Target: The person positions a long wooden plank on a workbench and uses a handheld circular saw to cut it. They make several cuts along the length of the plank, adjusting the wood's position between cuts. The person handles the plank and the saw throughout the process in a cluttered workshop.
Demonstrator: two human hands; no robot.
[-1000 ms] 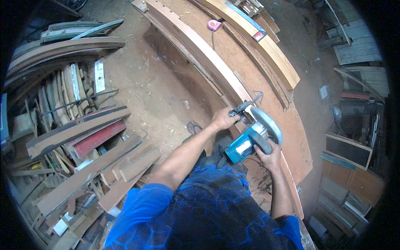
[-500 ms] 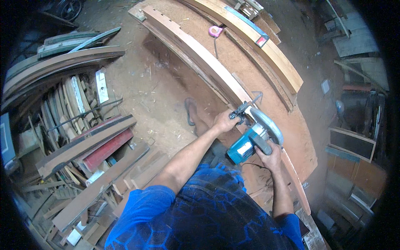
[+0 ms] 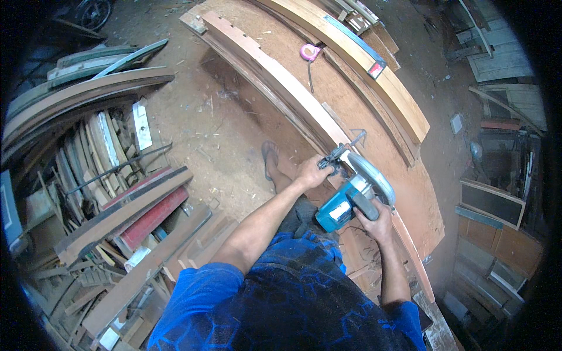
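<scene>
A teal circular saw (image 3: 351, 196) with a silver blade guard rests on the near end of a long curved wooden plank (image 3: 275, 82), which lies along the edge of a brown board workbench (image 3: 357, 117). My right hand (image 3: 374, 219) grips the saw's black rear handle. At the saw's front, my left hand (image 3: 313, 172) holds the black knob, beside the plank's edge. The blade itself is hidden under the guard.
A pink tape measure (image 3: 310, 52) lies on the bench beyond the plank. More long planks (image 3: 357, 64) lie along the far side. Stacked offcuts and boards (image 3: 117, 205) fill the floor at left. My sandalled foot (image 3: 270, 159) stands on the dusty ground. Cabinets (image 3: 497, 216) stand at right.
The view has shifted slightly; both hands stay on the saw, which sits at about the same spot on the plank.
</scene>
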